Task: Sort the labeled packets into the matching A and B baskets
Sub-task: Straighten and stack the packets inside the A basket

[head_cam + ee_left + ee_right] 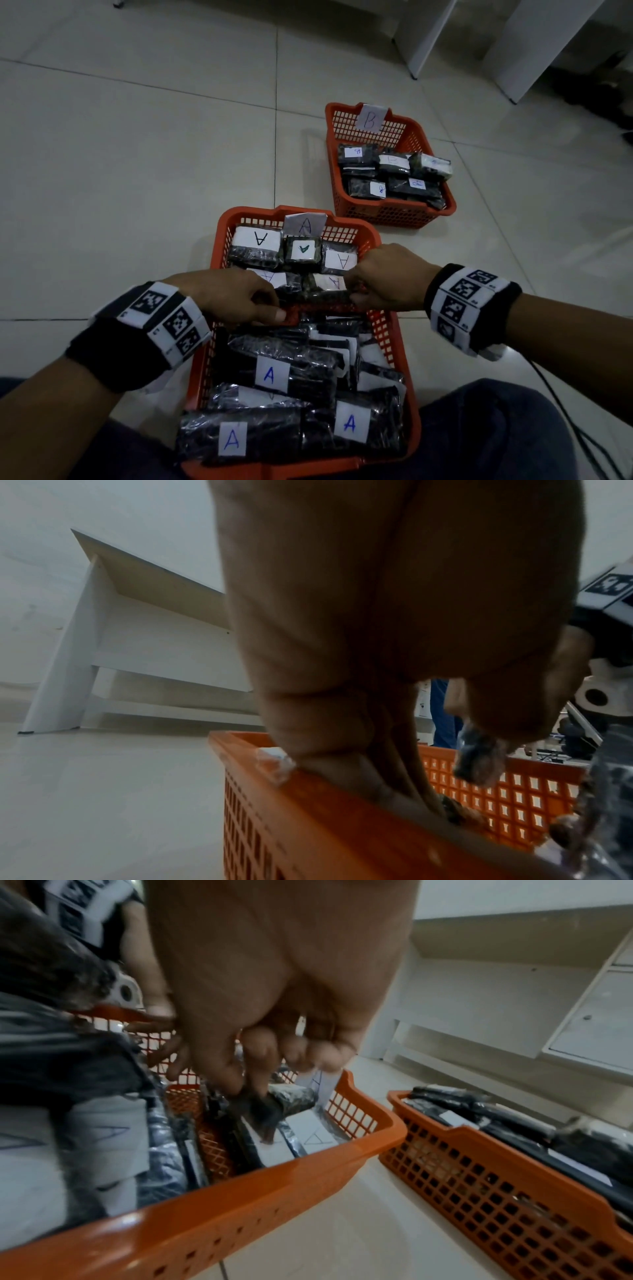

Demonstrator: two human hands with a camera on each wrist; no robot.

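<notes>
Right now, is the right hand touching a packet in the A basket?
Touching. The right wrist view shows the right hand pinching a dark packet over the A basket.

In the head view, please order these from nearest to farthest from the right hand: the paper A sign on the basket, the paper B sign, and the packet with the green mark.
From the right hand:
1. Packet with the green mark, to its left, in the A basket.
2. A sign, left, on that basket's far rim.
3. B sign, on the far basket's rim.
</notes>
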